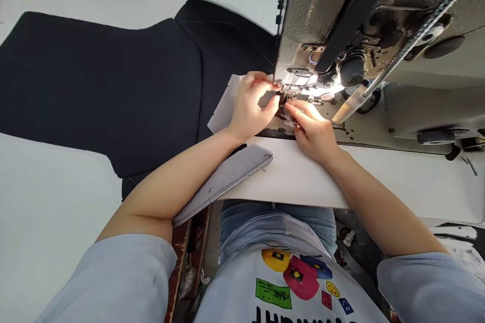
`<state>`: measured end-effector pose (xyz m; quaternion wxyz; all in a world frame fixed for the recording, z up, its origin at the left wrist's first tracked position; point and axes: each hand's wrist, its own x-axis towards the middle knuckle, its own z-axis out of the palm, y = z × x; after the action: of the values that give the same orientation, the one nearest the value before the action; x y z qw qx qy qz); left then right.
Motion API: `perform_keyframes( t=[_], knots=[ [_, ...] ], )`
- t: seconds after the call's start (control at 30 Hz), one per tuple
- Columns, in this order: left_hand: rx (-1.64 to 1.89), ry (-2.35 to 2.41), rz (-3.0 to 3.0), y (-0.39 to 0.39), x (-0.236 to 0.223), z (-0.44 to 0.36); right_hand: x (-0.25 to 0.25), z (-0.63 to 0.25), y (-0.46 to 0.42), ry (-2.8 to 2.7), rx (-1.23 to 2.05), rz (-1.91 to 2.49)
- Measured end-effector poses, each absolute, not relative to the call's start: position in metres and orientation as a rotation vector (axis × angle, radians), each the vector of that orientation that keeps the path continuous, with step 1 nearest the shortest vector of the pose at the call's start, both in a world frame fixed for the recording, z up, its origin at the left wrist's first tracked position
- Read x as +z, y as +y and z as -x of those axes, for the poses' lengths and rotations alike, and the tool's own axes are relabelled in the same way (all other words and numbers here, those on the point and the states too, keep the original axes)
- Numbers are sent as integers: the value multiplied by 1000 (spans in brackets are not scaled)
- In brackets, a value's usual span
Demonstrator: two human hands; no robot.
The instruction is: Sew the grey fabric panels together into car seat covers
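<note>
Both my hands meet under the head of a sewing machine, right at its needle and presser foot. My left hand has its fingers curled in a pinch at the foot, resting over a grey mesh fabric piece. My right hand lies on the machine bed with its fingertips pressed together at the same spot. What the fingers pinch is too small to name. A second strip of grey mesh fabric lies under my left forearm.
A large black fabric panel spreads over the white table on the left. The machine bed extends right, with a white table edge in front of me. The machine's lamp lights the needle area.
</note>
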<state>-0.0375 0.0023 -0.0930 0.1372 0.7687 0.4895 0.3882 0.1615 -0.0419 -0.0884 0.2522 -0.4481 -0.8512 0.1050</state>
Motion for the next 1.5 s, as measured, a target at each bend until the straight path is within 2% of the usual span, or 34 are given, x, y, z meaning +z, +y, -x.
perform_keyframes(
  t=[0.2,0.27,0.47,0.63,0.93,1.5],
  knots=[
    [884,819,-2327,-7,-87,38,-90,-182,-57,-2371,299,1082],
    [860,772,-2323,-5,-88,38,-90,-184,-59,-2350,303,1116],
    [899,1210,-2185,3,-89,37,-87,-177,-58,-2313,309,1226],
    [955,1378,-2183,11,-90,32,-83,-172,-58,-2406,269,1275],
    [616,1620,-2352,9,-80,28,-81,-170,-59,-2430,237,1280],
    [562,1642,-2413,7,-77,29,-81,-169,-58,-2442,267,1340]
  ],
)
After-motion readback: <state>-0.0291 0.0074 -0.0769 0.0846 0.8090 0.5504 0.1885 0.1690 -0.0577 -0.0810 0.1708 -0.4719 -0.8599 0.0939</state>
